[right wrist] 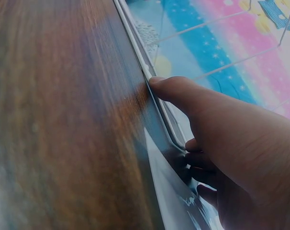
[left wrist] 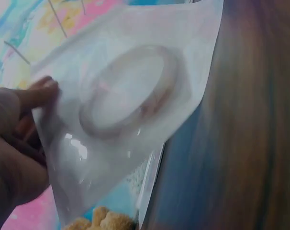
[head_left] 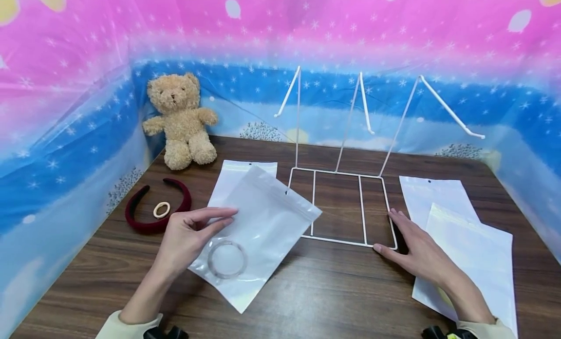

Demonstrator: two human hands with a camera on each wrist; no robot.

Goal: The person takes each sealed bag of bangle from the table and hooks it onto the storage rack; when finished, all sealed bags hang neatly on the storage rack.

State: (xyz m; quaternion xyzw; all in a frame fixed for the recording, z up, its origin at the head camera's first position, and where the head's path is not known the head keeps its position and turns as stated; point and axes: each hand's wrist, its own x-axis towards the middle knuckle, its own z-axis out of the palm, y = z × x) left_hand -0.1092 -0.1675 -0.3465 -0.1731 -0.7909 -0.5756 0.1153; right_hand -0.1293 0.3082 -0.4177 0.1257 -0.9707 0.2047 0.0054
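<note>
My left hand (head_left: 186,239) pinches the left edge of a white zip bag (head_left: 267,217), held tilted above the table. A thin, translucent bangle (head_left: 211,261) shows through the bag near its lower corner; the left wrist view has this bangle (left wrist: 170,72) close up. A white wire rack (head_left: 362,210) stands at the centre, its flat base on the table and three bent arms rising at the back. My right hand (head_left: 416,254) rests at the base's front right corner, thumb on the front bar and fairly straight fingers along the side bar.
Two more white bags (head_left: 477,261) overlap at the right, partly under my right forearm. Another white bag (head_left: 224,180) lies behind the held one. To the left are a dark red headband (head_left: 146,227) and a pale ring (head_left: 156,211); a teddy bear (head_left: 184,120) sits against the backdrop.
</note>
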